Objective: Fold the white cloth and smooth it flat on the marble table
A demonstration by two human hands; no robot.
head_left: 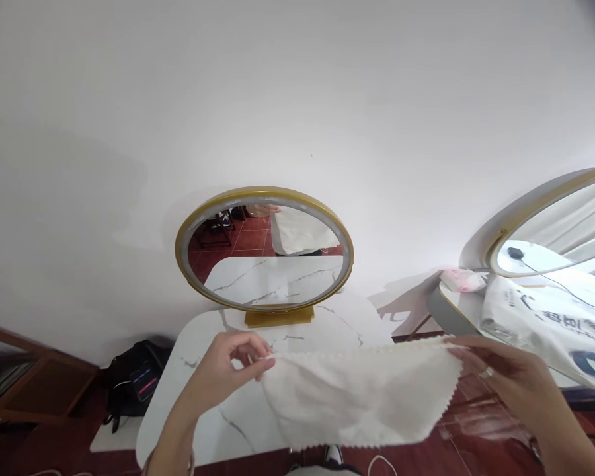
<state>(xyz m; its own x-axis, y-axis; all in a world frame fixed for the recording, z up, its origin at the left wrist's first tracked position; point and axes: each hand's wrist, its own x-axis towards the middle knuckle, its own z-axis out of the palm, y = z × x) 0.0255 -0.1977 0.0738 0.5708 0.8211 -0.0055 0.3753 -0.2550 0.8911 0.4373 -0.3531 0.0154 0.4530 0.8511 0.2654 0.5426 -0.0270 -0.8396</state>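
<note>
A white cloth [361, 393] with zigzag-cut edges hangs stretched between my two hands, over the front right part of a white marble-patterned table [203, 350]. My left hand [228, 367] pinches its upper left corner between thumb and fingers. At the upper right corner, my right hand [506, 370], with a ring on one finger, grips the cloth. Behind it on the table stands an oval mirror [265, 316] with a gold frame and base, which reflects the cloth and part of a hand.
Another gold-framed mirror [500, 241] stands at the right on a second table, with a pink-and-white packet [461, 280] and a printed white fabric [540, 317]. A black bag [129, 383] with a phone [145, 380] on it sits left of the table. A wooden cabinet [44, 390] stands far left.
</note>
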